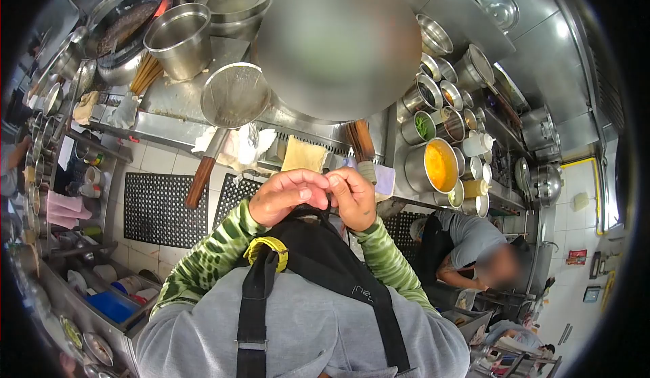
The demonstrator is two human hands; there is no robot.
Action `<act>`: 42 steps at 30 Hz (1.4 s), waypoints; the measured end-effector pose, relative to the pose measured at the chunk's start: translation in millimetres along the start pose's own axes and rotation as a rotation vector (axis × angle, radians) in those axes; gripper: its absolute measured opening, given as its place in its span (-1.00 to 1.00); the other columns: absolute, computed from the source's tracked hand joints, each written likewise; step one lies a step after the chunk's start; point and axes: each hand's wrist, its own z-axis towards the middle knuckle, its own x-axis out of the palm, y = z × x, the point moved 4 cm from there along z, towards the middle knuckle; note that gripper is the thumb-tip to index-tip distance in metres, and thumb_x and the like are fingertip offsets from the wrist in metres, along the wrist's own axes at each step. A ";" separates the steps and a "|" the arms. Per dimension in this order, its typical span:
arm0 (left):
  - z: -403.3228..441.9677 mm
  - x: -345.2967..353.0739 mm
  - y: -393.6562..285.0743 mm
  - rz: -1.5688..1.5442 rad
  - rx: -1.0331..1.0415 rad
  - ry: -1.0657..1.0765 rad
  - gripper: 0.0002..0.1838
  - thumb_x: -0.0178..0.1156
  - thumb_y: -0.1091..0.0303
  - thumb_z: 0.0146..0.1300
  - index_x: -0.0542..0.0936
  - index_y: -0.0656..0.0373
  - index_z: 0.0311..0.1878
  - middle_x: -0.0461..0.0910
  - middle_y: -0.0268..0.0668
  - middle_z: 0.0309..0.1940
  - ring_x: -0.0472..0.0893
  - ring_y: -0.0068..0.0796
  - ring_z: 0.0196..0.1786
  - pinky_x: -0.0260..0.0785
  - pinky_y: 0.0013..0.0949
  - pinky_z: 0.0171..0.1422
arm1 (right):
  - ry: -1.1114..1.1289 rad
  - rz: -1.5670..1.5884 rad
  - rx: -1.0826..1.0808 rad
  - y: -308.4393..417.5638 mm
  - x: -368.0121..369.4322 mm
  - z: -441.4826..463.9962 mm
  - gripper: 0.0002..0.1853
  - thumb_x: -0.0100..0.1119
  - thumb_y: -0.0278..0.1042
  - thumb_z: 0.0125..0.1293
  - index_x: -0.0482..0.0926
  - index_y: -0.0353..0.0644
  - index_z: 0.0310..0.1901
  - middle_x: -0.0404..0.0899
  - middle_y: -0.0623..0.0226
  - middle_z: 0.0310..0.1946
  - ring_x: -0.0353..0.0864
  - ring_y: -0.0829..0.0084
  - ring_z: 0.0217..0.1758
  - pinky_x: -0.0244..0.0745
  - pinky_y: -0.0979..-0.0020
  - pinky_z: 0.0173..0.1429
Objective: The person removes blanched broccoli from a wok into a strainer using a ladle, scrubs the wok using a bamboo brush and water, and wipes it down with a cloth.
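My left hand [290,195] and my right hand [352,198] meet in front of my black apron [332,273]. Their fingertips come together, the left fingers curled with the thumb over the palm and the right fingers bent in a pinch. Anything between them is too small or hidden to name. Just beyond lie a folded yellowish cloth [303,153], a lilac cloth [384,179] and a bristle brush [360,141]. A large round mesh strainer [235,95] with a wooden handle [200,183] rests on the counter edge, left of the big blurred wok [338,46].
Metal pots and bowls, one with orange sauce [440,166], crowd the right counter. A tall steel pot [179,39] stands at the back left. A person [467,249] bends low at the right. Black perforated mats [166,209] cover the floor; a shelf rack [88,256] stands left.
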 end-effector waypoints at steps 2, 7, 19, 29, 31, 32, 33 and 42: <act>-0.1 3.8 -1.6 0.048 0.012 0.008 -0.60 0.08 0.30 0.38 0.45 0.34 0.19 0.59 -0.22 -0.13 0.58 -0.46 -0.03 0.37 -0.37 0.20 | -0.010 0.041 0.025 -1.1 -0.3 -1.4 -0.80 0.06 -0.34 0.45 0.57 -0.30 -0.23 0.54 0.41 -0.49 0.43 0.68 -0.53 0.36 0.57 -0.43; 0.6 9.2 -2.7 0.072 0.032 0.048 -0.56 0.07 0.30 0.38 0.42 0.36 0.23 0.59 -0.21 -0.12 0.56 -0.46 0.00 0.35 -0.36 0.22 | -0.025 0.051 0.009 2.5 -2.8 -3.7 -0.79 0.05 -0.32 0.46 0.57 -0.29 -0.22 0.54 0.43 -0.48 0.42 0.70 -0.55 0.35 0.60 -0.46; -1.2 8.5 0.5 0.091 0.003 0.052 -0.59 0.07 0.29 0.38 0.44 0.33 0.20 0.59 -0.20 -0.10 0.57 -0.44 0.01 0.35 -0.36 0.22 | 0.101 -0.108 -0.022 5.0 -12.7 -2.2 -0.85 0.12 -0.38 0.40 0.60 -0.28 -0.20 0.58 0.37 -0.48 0.46 0.65 -0.58 0.37 0.55 -0.47; -3.0 0.3 2.9 -0.054 0.007 0.020 -0.69 0.07 0.32 0.37 0.49 0.31 0.08 0.61 -0.18 -0.16 0.61 -0.39 -0.05 0.40 -0.33 0.17 | 0.099 -0.050 0.006 -3.4 -1.7 0.8 -0.86 0.14 -0.39 0.39 0.62 -0.28 -0.22 0.57 0.40 -0.52 0.47 0.66 -0.57 0.37 0.55 -0.48; -3.1 -0.2 2.3 -0.075 0.013 0.012 -0.72 0.08 0.33 0.36 0.49 0.30 0.04 0.61 -0.18 -0.18 0.61 -0.39 -0.07 0.40 -0.33 0.16 | 0.088 -0.048 0.007 -7.6 4.5 0.1 -0.86 0.13 -0.39 0.39 0.61 -0.29 -0.23 0.56 0.41 -0.54 0.46 0.66 -0.57 0.36 0.55 -0.48; -2.9 -0.4 3.4 -0.067 0.014 -0.017 -0.73 0.09 0.35 0.35 0.49 0.30 0.02 0.61 -0.16 -0.20 0.61 -0.37 -0.08 0.41 -0.31 0.15 | 0.068 -0.056 0.038 -8.0 4.1 -1.8 -0.85 0.13 -0.39 0.39 0.61 -0.29 -0.23 0.56 0.41 -0.54 0.45 0.66 -0.57 0.35 0.55 -0.47; -2.4 -1.2 2.6 -0.052 0.022 -0.048 -0.75 0.10 0.36 0.33 0.49 0.29 -0.01 0.62 -0.15 -0.21 0.62 -0.35 -0.09 0.41 -0.30 0.14 | 0.054 -0.061 0.060 -6.9 4.2 -2.6 -0.85 0.13 -0.38 0.39 0.61 -0.29 -0.24 0.55 0.41 -0.53 0.45 0.66 -0.57 0.34 0.55 -0.47; -5.1 -13.7 6.4 0.153 0.131 -0.071 -0.90 0.17 0.44 0.35 0.44 0.21 -0.24 0.56 -0.35 -0.34 0.59 -0.57 -0.19 0.46 -0.45 -0.03 | -0.234 -0.609 -0.259 17.0 -23.4 31.1 -0.75 0.15 -0.35 0.29 0.60 -0.32 -0.09 0.58 0.10 -0.29 0.57 0.19 -0.23 0.44 0.29 -0.13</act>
